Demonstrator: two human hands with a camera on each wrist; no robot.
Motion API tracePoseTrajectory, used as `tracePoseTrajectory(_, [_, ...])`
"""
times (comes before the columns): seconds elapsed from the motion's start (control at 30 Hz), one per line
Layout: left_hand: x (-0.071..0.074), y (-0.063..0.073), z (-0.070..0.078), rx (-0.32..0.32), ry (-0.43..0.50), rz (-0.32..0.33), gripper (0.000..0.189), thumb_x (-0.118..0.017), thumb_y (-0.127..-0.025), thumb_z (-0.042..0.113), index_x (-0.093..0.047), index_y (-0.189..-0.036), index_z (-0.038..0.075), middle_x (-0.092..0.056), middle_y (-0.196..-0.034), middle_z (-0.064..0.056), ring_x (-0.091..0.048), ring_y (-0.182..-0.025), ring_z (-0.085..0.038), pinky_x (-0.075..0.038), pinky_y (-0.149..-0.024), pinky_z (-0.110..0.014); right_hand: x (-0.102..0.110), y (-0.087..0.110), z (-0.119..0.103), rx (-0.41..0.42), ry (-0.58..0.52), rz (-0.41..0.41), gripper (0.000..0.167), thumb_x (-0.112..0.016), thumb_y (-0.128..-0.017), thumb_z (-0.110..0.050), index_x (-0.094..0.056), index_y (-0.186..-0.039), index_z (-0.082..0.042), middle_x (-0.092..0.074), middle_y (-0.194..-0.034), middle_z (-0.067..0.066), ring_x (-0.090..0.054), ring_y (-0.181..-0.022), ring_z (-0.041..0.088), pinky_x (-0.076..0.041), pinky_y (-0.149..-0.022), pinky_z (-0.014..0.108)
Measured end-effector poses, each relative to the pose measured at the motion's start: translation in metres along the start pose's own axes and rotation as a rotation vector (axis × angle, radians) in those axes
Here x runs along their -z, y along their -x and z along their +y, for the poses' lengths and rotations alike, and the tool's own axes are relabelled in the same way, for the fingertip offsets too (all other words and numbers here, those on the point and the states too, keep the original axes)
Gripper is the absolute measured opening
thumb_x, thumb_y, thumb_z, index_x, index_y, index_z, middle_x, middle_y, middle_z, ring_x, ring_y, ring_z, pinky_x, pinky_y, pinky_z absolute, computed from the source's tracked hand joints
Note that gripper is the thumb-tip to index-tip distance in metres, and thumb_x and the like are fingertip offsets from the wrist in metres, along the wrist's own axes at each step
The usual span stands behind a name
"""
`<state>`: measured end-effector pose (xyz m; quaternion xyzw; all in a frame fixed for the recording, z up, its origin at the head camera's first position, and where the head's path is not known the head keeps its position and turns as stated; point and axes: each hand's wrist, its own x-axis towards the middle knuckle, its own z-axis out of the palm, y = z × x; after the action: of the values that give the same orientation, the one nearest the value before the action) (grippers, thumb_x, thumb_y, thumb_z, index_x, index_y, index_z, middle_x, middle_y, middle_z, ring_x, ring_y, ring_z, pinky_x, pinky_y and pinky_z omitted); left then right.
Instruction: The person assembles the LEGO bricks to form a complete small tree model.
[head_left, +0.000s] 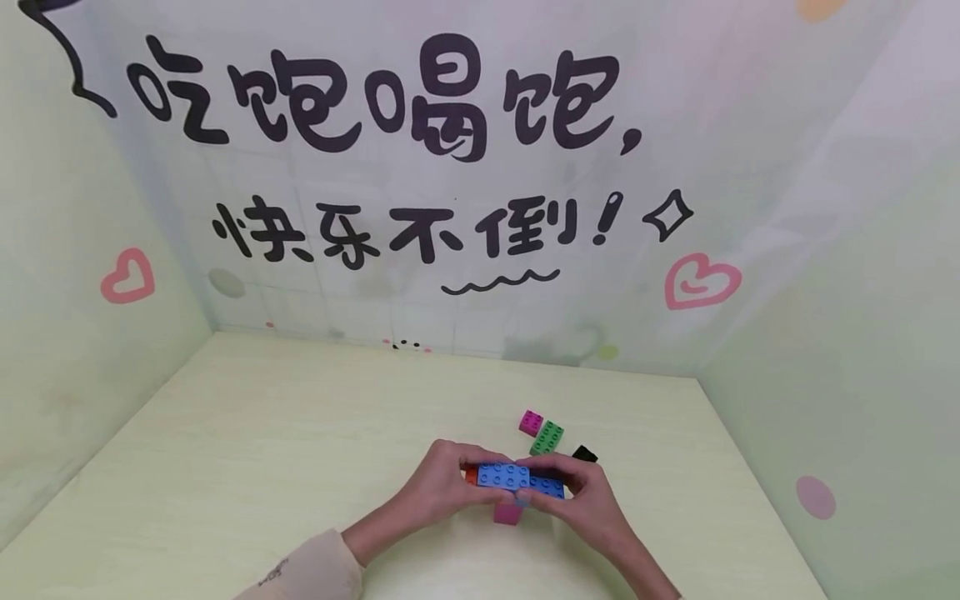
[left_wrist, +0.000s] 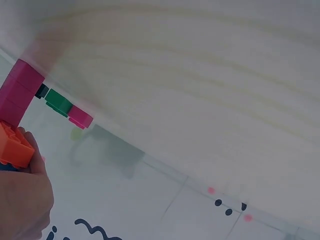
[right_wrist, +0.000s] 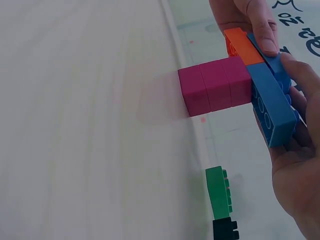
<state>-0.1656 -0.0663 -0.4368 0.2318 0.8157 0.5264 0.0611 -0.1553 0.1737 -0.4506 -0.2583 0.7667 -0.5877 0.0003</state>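
Note:
Both hands hold one build of toy bricks low over the table. A column of three magenta bricks (right_wrist: 215, 86) forms its stem. Across the column's top lie an orange brick (right_wrist: 244, 46) and a blue brick (right_wrist: 272, 107) end to end, and a lighter blue brick (head_left: 502, 476) spans them, studs up. From the left, my left hand (head_left: 442, 479) grips the build at the orange end, thumb along the lighter blue brick. My right hand (head_left: 581, 496) holds the blue end, its thumb in front and fingers behind.
Beyond the hands, a small magenta brick (head_left: 531, 422), a green brick (head_left: 547, 437) and a black brick (head_left: 585, 454) lie on the pale table (head_left: 300, 417). Printed walls (head_left: 420, 183) enclose the table at the back and both sides.

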Motion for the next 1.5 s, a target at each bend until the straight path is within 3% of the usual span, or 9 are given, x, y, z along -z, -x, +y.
tracePoseTrajectory(0.13, [0.001,-0.001,0.001,0.016,-0.009,-0.003,0.043,-0.084,-0.073,0.043,-0.076,-0.111,0.025,-0.071,-0.103,0.012,-0.062,-0.085,-0.009,-0.051,-0.067,-0.023,0.001,-0.001,0.0,0.008,-0.027,0.006,0.028,-0.078,-0.084,-0.01,-0.073,-0.112,-0.012,-0.071,-0.11,0.005,-0.065,-0.096,0.025,-0.056,-0.08,0.033])
tracePoseTrajectory(0.37, [0.002,-0.002,0.0,-0.012,-0.024,-0.011,0.044,-0.083,-0.074,0.044,-0.076,-0.113,0.025,-0.07,-0.106,0.011,-0.062,-0.087,-0.007,-0.05,-0.068,-0.022,0.002,0.0,0.0,0.021,-0.035,0.012,0.03,-0.079,-0.083,-0.007,-0.074,-0.113,-0.008,-0.07,-0.111,0.008,-0.065,-0.099,0.026,-0.056,-0.081,0.035])
tracePoseTrajectory(0.6, [-0.001,-0.001,-0.004,-0.021,-0.07,-0.024,0.045,-0.081,-0.075,0.047,-0.075,-0.113,0.024,-0.069,-0.107,0.012,-0.06,-0.087,-0.007,-0.051,-0.073,-0.023,0.002,0.002,0.001,-0.035,-0.013,0.003,0.031,-0.078,-0.084,-0.011,-0.073,-0.114,-0.014,-0.07,-0.113,0.004,-0.064,-0.099,0.024,-0.055,-0.081,0.033])
tracePoseTrajectory(0.7, [-0.001,-0.002,-0.004,-0.017,-0.072,-0.015,0.043,-0.083,-0.074,0.045,-0.075,-0.111,0.024,-0.069,-0.104,0.013,-0.06,-0.086,-0.007,-0.052,-0.072,-0.023,0.011,0.001,0.002,-0.023,-0.015,-0.007,0.031,-0.074,-0.088,-0.011,-0.07,-0.12,-0.011,-0.068,-0.117,0.008,-0.064,-0.105,0.027,-0.053,-0.088,0.033])
tracePoseTrajectory(0.77, [-0.001,-0.003,-0.003,-0.01,-0.065,-0.01,0.042,-0.085,-0.073,0.042,-0.075,-0.11,0.024,-0.069,-0.1,0.014,-0.06,-0.084,-0.008,-0.052,-0.07,-0.022,0.021,-0.001,0.003,-0.031,-0.015,0.03,0.031,-0.07,-0.092,-0.012,-0.068,-0.122,-0.008,-0.068,-0.118,0.01,-0.064,-0.107,0.03,-0.052,-0.091,0.032])
tracePoseTrajectory(0.87, [0.0,-0.004,-0.003,0.009,-0.057,-0.013,0.041,-0.086,-0.072,0.039,-0.075,-0.109,0.023,-0.069,-0.097,0.014,-0.06,-0.083,-0.008,-0.051,-0.068,-0.022,0.042,-0.001,0.008,-0.087,0.027,0.151,0.031,-0.069,-0.094,-0.019,-0.067,-0.123,-0.01,-0.068,-0.119,0.009,-0.063,-0.109,0.029,-0.05,-0.093,0.029])
tracePoseTrajectory(1.0, [0.0,-0.004,-0.004,0.024,-0.052,-0.018,0.042,-0.087,-0.072,0.037,-0.075,-0.109,0.021,-0.069,-0.098,0.013,-0.06,-0.083,-0.008,-0.051,-0.068,-0.021,0.066,0.004,0.021,-0.224,0.169,0.279,0.041,-0.075,-0.087,-0.034,-0.067,-0.123,-0.015,-0.067,-0.121,0.003,-0.062,-0.112,0.019,-0.048,-0.093,0.021])
tracePoseTrajectory(1.2, [-0.001,-0.003,-0.006,0.032,-0.053,-0.023,0.044,-0.088,-0.072,0.036,-0.074,-0.11,0.019,-0.069,-0.097,0.013,-0.06,-0.084,-0.008,-0.051,-0.07,-0.022,0.08,0.01,0.042,-0.366,0.308,0.296,0.059,-0.078,-0.081,-0.045,-0.064,-0.128,-0.013,-0.064,-0.126,0.004,-0.059,-0.117,0.02,-0.048,-0.09,0.018])
tracePoseTrajectory(1.5, [-0.005,-0.004,-0.008,0.022,-0.054,-0.035,0.045,-0.088,-0.07,0.037,-0.074,-0.108,0.018,-0.069,-0.095,0.014,-0.06,-0.082,-0.006,-0.051,-0.068,-0.022,0.075,0.012,0.05,-0.383,0.349,0.281,0.06,-0.084,-0.076,-0.037,-0.065,-0.127,-0.012,-0.067,-0.12,0.003,-0.063,-0.111,0.019,-0.051,-0.09,0.025])
